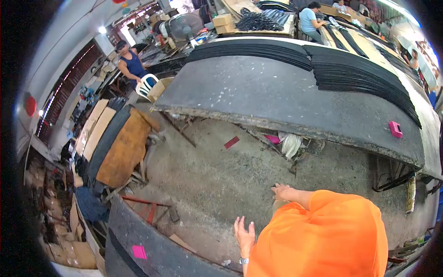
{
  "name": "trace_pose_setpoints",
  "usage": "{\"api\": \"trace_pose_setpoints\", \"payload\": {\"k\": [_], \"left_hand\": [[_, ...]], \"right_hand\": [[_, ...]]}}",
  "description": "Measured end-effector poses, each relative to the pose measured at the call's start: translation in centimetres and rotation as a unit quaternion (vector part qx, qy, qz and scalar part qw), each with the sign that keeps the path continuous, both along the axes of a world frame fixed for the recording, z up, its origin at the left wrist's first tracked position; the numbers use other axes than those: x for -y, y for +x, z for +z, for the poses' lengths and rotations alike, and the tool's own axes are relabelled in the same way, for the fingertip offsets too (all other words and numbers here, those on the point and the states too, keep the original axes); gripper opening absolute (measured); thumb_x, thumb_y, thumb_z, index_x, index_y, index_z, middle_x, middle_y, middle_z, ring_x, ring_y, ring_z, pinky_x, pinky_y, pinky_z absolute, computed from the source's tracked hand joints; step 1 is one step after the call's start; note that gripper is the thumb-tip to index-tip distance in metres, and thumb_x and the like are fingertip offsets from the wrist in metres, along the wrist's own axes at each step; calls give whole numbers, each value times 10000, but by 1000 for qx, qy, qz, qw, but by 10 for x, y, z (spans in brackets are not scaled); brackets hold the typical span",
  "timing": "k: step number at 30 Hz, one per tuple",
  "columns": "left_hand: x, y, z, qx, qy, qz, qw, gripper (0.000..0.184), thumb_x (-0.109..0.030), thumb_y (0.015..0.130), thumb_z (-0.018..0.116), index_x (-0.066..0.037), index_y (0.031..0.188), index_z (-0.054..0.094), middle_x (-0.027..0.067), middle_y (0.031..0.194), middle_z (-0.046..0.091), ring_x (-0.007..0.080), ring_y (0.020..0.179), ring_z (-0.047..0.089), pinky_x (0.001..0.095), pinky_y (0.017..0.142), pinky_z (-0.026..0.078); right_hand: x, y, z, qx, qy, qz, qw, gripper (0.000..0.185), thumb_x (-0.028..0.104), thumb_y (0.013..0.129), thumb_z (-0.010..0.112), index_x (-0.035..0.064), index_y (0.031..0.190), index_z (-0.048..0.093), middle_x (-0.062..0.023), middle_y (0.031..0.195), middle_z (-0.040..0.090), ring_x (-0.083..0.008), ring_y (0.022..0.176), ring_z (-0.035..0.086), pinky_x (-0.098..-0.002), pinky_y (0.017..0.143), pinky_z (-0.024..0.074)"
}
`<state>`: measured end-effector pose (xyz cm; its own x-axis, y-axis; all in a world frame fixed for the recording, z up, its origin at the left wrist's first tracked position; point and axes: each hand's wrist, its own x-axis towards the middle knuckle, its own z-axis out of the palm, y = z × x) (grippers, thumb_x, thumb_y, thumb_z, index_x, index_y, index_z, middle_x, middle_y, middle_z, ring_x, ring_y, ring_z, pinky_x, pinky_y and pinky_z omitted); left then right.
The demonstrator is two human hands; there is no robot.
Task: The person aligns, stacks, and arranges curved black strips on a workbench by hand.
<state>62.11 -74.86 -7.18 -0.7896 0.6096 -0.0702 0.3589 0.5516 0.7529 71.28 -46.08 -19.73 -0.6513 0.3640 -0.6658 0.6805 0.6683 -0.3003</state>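
My left hand (245, 236), with a metal watch at its wrist, is held over the concrete floor with fingers apart and nothing in it. Its nearest thing is the edge of a dark-topped table (161, 247) at the lower left. My right hand (283, 192) reaches out from the orange sleeve, fingers apart, also holding nothing. Beyond it stands a large grey-topped table (249, 85) bearing stacks of long black strips (362, 78). A small pink block-like object (395, 129) lies on its right part, and another pink object (139, 251) on the lower-left table.
A brown sheet (121, 150) hangs over a stand at the left. Under the large table hangs a whitish bundle (291, 146), and a red flat piece (231, 142) lies on the floor. A person in a dark tank top (131, 64) stands by a white chair (147, 86); others work behind.
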Motion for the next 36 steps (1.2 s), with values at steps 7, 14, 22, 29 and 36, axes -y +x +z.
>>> {"api": "trace_pose_setpoints", "payload": {"k": [7,14,22,29,36], "left_hand": [[-43,-55,-49,104,-156,-36,982,478,-239,897,718,3,1300,631,230,1271,633,339,1116,655,428,974,511],[-152,-102,-78,122,-142,-42,981,479,-201,900,708,21,1314,617,225,1198,651,319,1064,666,410,924,527],[-403,-182,41,-63,81,-140,985,403,-70,953,618,14,1345,577,147,1218,607,254,1059,632,364,917,516],[-640,-309,14,-144,118,-237,954,544,-213,938,666,2,1415,516,243,1470,459,409,1383,426,475,1157,336],[-799,-344,-15,-258,-78,-204,941,672,-438,973,593,-76,1513,425,187,1618,300,365,1500,265,588,1190,202]], "right_hand": [[-82,-51,45,-124,-24,58,990,638,400,963,595,198,1536,400,-161,1636,298,-386,1469,346,-580,1126,357],[-186,-57,130,-225,-61,28,972,627,360,1008,551,153,1567,353,-165,1638,301,-357,1475,347,-521,1162,330],[-308,-50,148,-373,8,-138,917,548,305,981,597,88,1472,484,-198,1410,576,-351,1328,527,-499,1089,437],[-399,-78,179,-352,100,-294,883,504,309,978,597,64,1415,546,-197,1352,622,-368,1259,581,-469,1048,477],[-555,-98,175,-391,207,-389,808,471,321,983,591,48,1367,598,-186,1374,615,-337,1278,582,-428,1093,449]]}}
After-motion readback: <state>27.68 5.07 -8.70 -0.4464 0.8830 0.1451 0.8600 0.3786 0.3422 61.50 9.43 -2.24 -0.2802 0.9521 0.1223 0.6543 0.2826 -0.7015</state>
